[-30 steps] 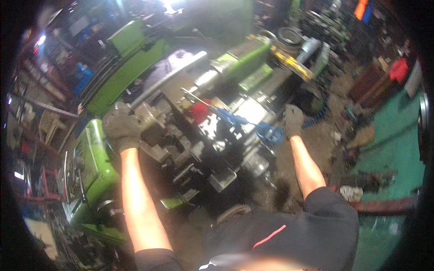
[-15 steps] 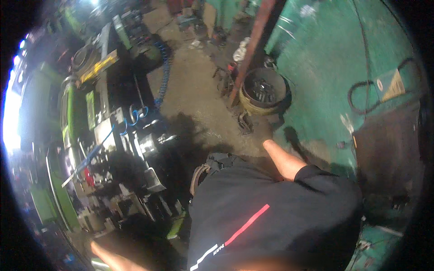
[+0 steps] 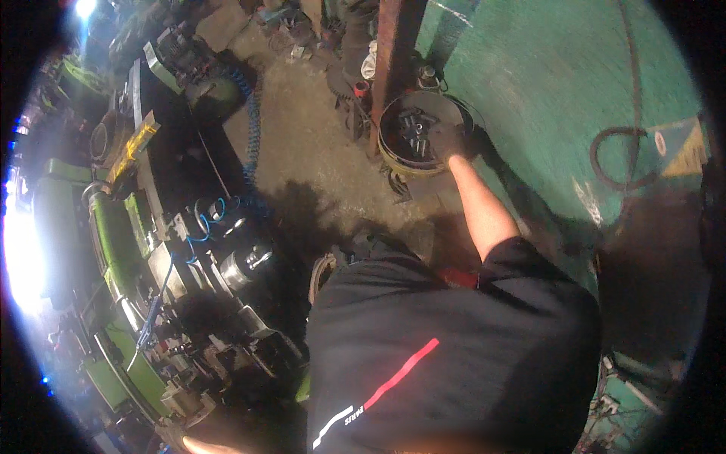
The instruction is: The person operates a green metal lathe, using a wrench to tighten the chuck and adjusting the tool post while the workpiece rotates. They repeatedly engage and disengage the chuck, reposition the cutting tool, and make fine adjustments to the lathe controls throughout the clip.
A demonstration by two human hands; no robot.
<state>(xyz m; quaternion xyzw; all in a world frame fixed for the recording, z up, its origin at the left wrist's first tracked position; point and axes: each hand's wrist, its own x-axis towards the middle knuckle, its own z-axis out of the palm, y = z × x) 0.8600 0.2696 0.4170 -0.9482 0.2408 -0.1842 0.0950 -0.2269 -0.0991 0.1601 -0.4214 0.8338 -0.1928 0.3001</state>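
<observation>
My right arm stretches forward, and my right hand, dark as if gloved, reaches over the right part of a round bin. Inside the bin lie several short dark metal cylinders, one with a bright ring-shaped end. Against the dark bin wall the fingers blend in, so their grip is hidden. At the lower left my left hand, also dark, is by the near end of a green machine. Its fingers are too dark to make out. A shiny round chuck-like part sits on the machine's right side.
A rusty post stands right behind the bin. Coiled blue hose hangs along the machine, and a thin air gun lies across its front. A dark board stands at the right. A dark hose loop rests on the green floor.
My right hand has moved forward from in front of the bin to over its inside. My left hand has shifted slightly right and down in the picture. The view has turned a little.
</observation>
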